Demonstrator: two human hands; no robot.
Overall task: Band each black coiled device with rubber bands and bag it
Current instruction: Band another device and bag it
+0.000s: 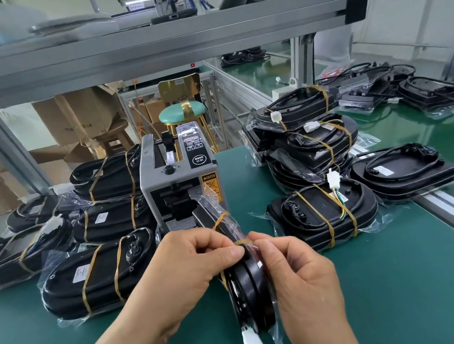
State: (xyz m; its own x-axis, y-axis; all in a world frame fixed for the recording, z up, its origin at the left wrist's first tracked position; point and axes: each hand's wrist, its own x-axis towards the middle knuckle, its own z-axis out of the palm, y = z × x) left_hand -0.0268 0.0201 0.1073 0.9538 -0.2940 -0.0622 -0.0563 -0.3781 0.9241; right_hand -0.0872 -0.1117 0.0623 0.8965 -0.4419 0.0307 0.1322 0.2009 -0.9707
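Black coiled device [249,288], 1, bagged and edge-up, pinched by 2 hands: left [192,264], right [299,281].

I count five banded black devices [100,274] in the left group on the worktop [412,291], all in clear bags. In the right stack I make out four banded ones [325,213], though the lower layers are hard to separate. One unbanded device [404,173] lies just right of that stack, and at least three more [430,90] sit far right. One device [251,288] is on edge between two hands, left [191,261] and right [301,275]. One tape dispenser [177,178] stands in the middle. Two stools [182,114] are beyond the worktop.
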